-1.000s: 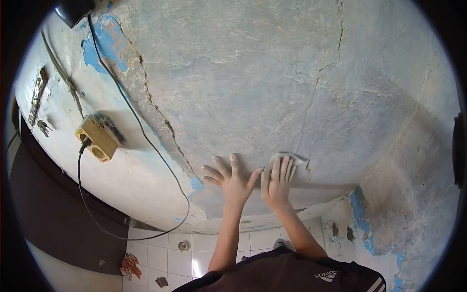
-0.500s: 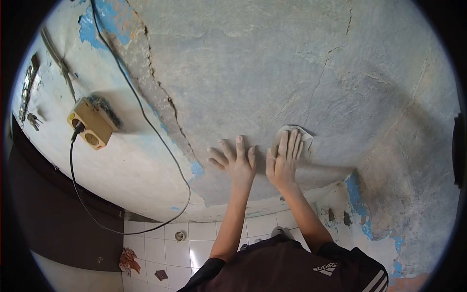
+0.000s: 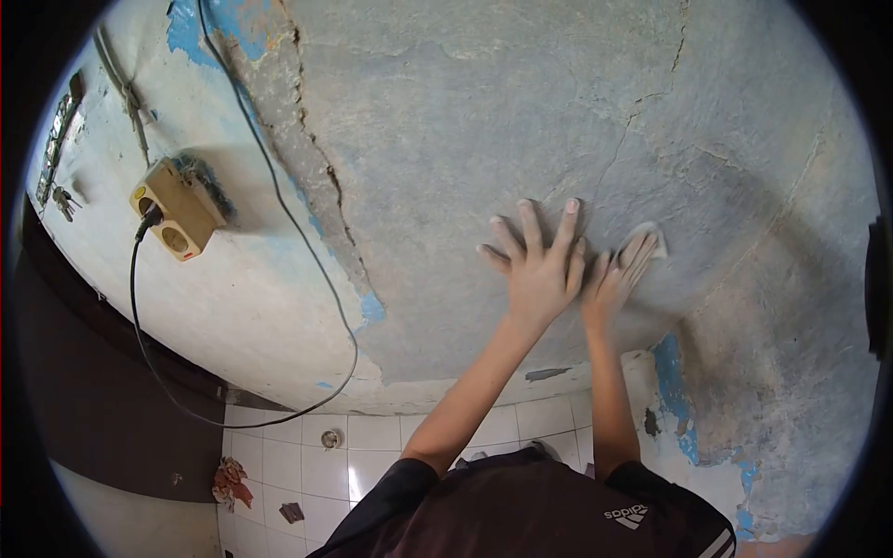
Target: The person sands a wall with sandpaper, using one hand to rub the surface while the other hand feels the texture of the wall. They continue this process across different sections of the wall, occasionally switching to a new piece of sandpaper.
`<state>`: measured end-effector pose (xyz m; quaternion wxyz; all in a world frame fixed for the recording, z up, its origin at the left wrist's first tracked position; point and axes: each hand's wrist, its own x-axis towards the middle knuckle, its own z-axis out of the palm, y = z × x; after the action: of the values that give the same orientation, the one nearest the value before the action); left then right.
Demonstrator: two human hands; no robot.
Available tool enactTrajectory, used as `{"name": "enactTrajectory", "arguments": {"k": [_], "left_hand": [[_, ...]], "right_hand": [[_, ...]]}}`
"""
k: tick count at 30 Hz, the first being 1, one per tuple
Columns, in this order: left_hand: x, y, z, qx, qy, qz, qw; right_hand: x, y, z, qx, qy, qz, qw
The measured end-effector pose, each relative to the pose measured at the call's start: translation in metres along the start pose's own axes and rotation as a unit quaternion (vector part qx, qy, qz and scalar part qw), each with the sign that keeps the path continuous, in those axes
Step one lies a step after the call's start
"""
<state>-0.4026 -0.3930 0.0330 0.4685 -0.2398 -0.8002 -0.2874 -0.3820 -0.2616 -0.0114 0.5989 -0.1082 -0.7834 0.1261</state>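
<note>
Fingers spread, my left hand (image 3: 542,270) lies against the grey plastered wall (image 3: 446,177) and holds nothing. Just right of it, my right hand (image 3: 614,282) presses a pale piece of sandpaper (image 3: 661,244) onto the wall. Its fingers are close together and blurred by motion, and they cover most of the sheet; a whitish edge shows past the fingertips. A thin crack runs down the plaster above both hands.
At the left, a beige socket block (image 3: 177,219) holds a plug (image 3: 149,216), whose black cable (image 3: 279,177) loops down the wall. Keys (image 3: 65,202) hang farther left. A small round container (image 3: 332,437) and a crumpled reddish cloth (image 3: 233,484) are on the tiled floor (image 3: 377,435).
Both hands have shifted right along the wall, the right one carrying the sandpaper with it. My left hand is also higher and closer to my right hand.
</note>
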Motion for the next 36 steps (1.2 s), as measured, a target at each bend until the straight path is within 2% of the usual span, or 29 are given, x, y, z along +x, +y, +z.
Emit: {"name": "enactTrajectory", "arguments": {"k": [4,10,12,13,15,17,18,20,24,26,28,29,31,34,35,36], "left_hand": [[-0.013,0.019,0.032,0.054,0.0,0.051,0.997],[-0.036,0.043,0.056,0.051,-0.047,0.055,0.996],[-0.038,0.041,0.059,0.072,-0.082,0.019,0.994],[-0.04,0.041,0.063,0.065,-0.081,0.026,0.994],[-0.043,0.044,0.07,0.04,-0.054,-0.021,0.998],[-0.039,0.053,0.067,0.047,-0.06,-0.026,0.997],[-0.036,0.06,0.067,0.051,-0.052,-0.034,0.997],[-0.022,0.083,0.058,0.025,-0.059,-0.061,0.996],[-0.009,0.121,0.063,-0.009,-0.066,-0.116,0.991],[-0.009,0.135,0.074,-0.014,-0.066,-0.13,0.989],[-0.014,0.15,0.084,-0.02,-0.068,-0.143,0.987],[-0.017,0.157,0.089,-0.025,-0.074,-0.151,0.985],[-0.024,0.17,0.097,-0.028,-0.08,-0.159,0.984],[-0.034,0.184,0.104,-0.006,-0.114,-0.141,0.983],[-0.037,0.186,0.108,-0.02,-0.111,-0.142,0.983],[-0.038,0.19,0.111,-0.035,-0.107,-0.143,0.983]], "right_hand": [[-0.002,0.017,-0.012,-0.014,-0.051,-0.015,0.998],[0.089,0.051,-0.04,0.027,0.04,0.003,0.999],[0.08,0.056,-0.041,0.036,0.008,-0.042,0.998],[0.065,0.059,-0.041,0.048,-0.012,-0.051,0.997],[0.028,0.073,-0.04,0.062,-0.033,-0.06,0.996],[0.006,0.089,-0.037,0.009,-0.138,-0.047,0.989],[0.018,0.093,-0.04,0.013,-0.138,-0.049,0.989],[0.066,0.095,-0.051,0.045,-0.046,-0.05,0.997],[0.126,0.12,-0.07,0.081,-0.029,-0.037,0.996],[0.112,0.132,-0.07,0.07,-0.038,-0.061,0.995],[0.073,0.147,-0.068,0.058,-0.101,-0.083,0.99],[0.049,0.16,-0.066,0.059,-0.102,-0.082,0.99],[0.017,0.183,-0.066,0.047,-0.181,-0.072,0.98],[0.046,0.208,-0.08,0.048,-0.192,-0.09,0.976],[0.065,0.213,-0.081,0.063,-0.132,-0.093,0.985],[0.085,0.215,-0.087,0.062,-0.133,-0.089,0.985]]}}
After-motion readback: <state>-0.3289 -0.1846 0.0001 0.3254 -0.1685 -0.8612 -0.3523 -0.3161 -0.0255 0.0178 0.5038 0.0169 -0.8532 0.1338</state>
